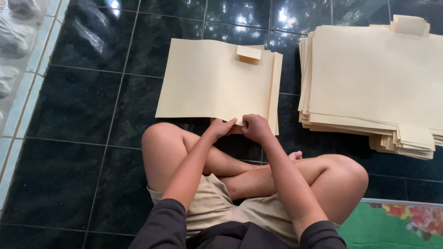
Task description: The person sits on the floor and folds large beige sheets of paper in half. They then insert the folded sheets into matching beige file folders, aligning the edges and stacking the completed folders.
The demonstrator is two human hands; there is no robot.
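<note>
A cream paper sheet [212,80] lies on the dark tiled floor in front of my crossed legs. Its right edge is folded over, and a small flap stands up at its far edge. My left hand [222,127] and my right hand [255,127] meet at the sheet's near edge, both pinching a small tab of the paper between fingers and thumb. My forearms cross over my knees.
A thick stack of similar cream sheets [374,83] lies to the right on the floor. A green floral mat [397,226] is at the bottom right. A pale tiled border [23,78] runs along the left side.
</note>
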